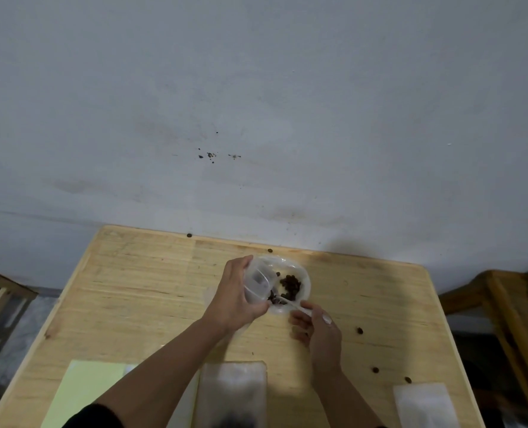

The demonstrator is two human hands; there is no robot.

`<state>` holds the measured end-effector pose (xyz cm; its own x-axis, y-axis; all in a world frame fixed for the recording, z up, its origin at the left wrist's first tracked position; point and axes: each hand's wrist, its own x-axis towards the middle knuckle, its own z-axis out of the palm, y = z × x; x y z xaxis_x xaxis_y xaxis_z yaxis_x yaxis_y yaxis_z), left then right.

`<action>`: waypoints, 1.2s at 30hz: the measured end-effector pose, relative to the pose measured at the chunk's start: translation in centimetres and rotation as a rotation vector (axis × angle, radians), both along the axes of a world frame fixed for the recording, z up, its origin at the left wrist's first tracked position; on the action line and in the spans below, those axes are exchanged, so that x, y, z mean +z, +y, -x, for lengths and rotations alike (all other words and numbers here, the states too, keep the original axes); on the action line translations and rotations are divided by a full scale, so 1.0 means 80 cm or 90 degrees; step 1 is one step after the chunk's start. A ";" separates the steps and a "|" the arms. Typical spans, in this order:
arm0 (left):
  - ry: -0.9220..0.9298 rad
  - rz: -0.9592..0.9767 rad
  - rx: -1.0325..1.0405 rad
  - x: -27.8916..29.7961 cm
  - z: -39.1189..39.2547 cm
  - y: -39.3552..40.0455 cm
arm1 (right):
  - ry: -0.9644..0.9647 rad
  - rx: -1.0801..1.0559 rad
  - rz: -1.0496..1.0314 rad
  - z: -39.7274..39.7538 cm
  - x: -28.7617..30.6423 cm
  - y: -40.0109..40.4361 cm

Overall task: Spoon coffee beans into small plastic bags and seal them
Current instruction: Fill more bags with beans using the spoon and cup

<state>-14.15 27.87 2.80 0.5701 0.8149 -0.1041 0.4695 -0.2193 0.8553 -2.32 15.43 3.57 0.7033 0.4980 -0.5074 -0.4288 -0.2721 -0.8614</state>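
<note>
Beside bowl [299,270] rim (table [132,288] open leftward), spoon [290,302].

I see my left hand [236,299] gripping a small clear bag [256,284] over the clear bowl [306,287] of coffee beans [290,285]; right hand [315,327], just beside the bowl, holds a clear spoon [287,301] tipped toward the bag's mouth.

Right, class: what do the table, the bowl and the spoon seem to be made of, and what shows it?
Table: pale wood, matt, with visible grain lines and knots.
Bowl: probably thin clear plastic, glossy; the beans and tabletop show through it.
Spoon: likely clear or white plastic; too small and blurred to be sure.
</note>
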 end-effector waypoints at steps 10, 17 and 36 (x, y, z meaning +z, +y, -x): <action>-0.004 -0.001 0.002 0.012 0.004 -0.002 | -0.012 -0.039 -0.049 -0.036 0.036 0.003; -0.022 0.007 -0.004 0.017 0.006 -0.005 | -0.061 0.000 -0.129 -0.038 0.078 0.005; -0.070 -0.057 -0.046 0.041 0.020 0.001 | -0.477 0.219 0.060 0.017 0.080 -0.044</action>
